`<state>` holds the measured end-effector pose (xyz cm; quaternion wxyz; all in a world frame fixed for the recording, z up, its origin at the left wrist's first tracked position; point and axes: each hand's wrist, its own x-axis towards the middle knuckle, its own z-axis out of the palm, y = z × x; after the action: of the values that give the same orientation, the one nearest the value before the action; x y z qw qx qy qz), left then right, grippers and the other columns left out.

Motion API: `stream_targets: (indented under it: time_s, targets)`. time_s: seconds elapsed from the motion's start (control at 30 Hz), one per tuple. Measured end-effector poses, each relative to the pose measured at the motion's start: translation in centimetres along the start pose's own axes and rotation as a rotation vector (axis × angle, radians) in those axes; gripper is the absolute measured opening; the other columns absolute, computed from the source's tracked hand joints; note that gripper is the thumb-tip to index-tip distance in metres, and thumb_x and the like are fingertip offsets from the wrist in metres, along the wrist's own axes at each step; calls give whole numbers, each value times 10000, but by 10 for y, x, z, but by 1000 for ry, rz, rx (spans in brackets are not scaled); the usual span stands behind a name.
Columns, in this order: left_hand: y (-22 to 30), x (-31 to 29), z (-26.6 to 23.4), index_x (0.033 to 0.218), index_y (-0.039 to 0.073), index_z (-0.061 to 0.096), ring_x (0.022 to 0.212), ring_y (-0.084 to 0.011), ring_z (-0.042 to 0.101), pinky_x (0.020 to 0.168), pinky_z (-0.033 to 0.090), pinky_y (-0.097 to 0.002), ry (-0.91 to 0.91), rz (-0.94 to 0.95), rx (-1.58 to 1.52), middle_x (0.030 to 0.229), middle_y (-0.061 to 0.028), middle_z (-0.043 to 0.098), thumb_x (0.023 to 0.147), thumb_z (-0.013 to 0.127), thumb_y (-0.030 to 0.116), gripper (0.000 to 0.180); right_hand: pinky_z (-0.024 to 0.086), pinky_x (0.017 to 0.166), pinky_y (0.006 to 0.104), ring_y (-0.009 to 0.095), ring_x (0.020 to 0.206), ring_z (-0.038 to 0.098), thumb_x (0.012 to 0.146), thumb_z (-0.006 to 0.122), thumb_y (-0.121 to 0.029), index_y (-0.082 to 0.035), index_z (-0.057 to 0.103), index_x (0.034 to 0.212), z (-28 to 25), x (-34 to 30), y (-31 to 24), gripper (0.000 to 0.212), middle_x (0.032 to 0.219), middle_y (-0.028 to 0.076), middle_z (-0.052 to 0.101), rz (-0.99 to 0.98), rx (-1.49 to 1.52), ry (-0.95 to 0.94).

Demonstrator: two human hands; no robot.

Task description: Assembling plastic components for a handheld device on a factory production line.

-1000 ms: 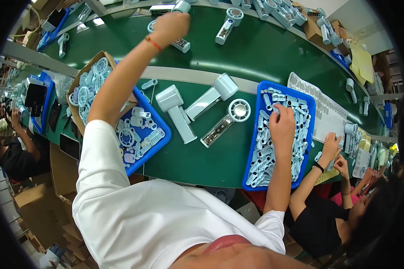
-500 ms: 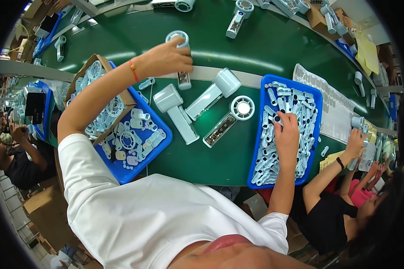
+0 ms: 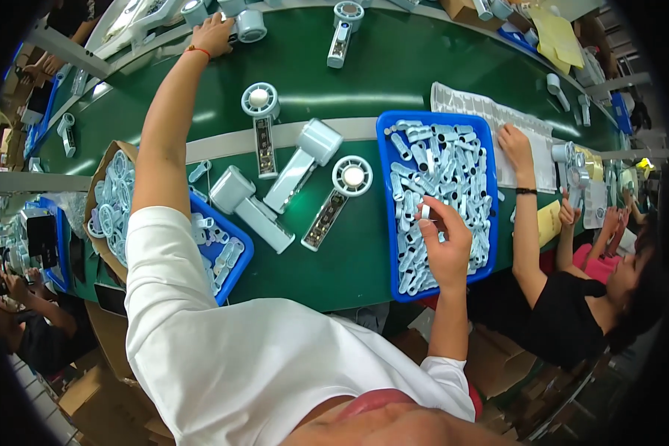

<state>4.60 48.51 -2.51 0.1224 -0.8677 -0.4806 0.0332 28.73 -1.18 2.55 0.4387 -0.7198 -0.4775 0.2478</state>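
Note:
My left hand (image 3: pixel 213 36), at the far edge of the green bench, is closed around the handle end of a light-blue handheld fan (image 3: pixel 250 27); its fingertips are partly hidden. My right hand (image 3: pixel 447 241) pinches a small light-blue plastic part (image 3: pixel 425 212) above a blue tray (image 3: pixel 384 149) of similar parts. Between my arms lie two fans with exposed circuit boards, one upright in view (image 3: pixel 265 137) and one slanted (image 3: pixel 327 215). Beside them rest two closed-casing fans, a left one (image 3: pixel 249 208) and a middle one (image 3: pixel 302 167).
Under my left arm are a cardboard box (image 3: pixel 100 175) of ring-shaped parts and another blue tray (image 3: pixel 238 286). A fan (image 3: pixel 340 37) lies farther back. On the right, a co-worker's hand (image 3: pixel 516 152) is over a pale sheet with pockets (image 3: pixel 453 100). A metal rail (image 3: pixel 357 130) crosses the bench.
My left hand has let go of the circuit-board fan and moved to another fan at the far left. My right hand has lifted a small part from the tray. The view has shifted.

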Motion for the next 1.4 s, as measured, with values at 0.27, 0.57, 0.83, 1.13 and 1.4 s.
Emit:
stream_targets:
  time_s: [0.27,0.57,0.83,1.13,1.4]
  targets:
    - [-29,-111,-43,1104,7,529,750,-188,604,681,484,-293,127,44,-800,893,-104,613,795,657,325,462,514,730,288,202,863,639,879,594,-102,-1,523,1111,34,-21,-17,262,941,111,623,-20,531,-171]
    - [132,-390,-131,1257,15,347,707,-100,552,610,471,-227,-54,-104,-2080,928,-79,547,833,667,264,586,539,754,336,273,876,658,833,651,-78,24,522,1127,85,-47,-28,337,1000,176,641,188,1014,-403]
    - [209,-428,-94,1360,-52,214,1118,-254,486,940,406,-343,-160,-39,-1801,1233,-194,444,708,781,267,920,520,683,256,139,783,633,797,684,-35,50,605,1068,88,-87,-29,294,910,106,666,232,589,-333]
    - [216,-434,-89,1343,-79,233,1074,-360,536,910,429,-381,-100,-61,-1518,1204,-253,486,697,795,243,915,494,646,219,94,722,615,799,690,-65,72,629,1029,100,-102,-38,274,827,82,669,177,343,-103]
    - [216,-436,-88,1347,-57,230,1084,-291,520,930,410,-357,-97,-21,-1470,1197,-207,492,706,783,187,881,487,616,215,101,701,617,798,697,-90,83,632,1009,101,-101,-32,281,814,92,669,219,352,-129]
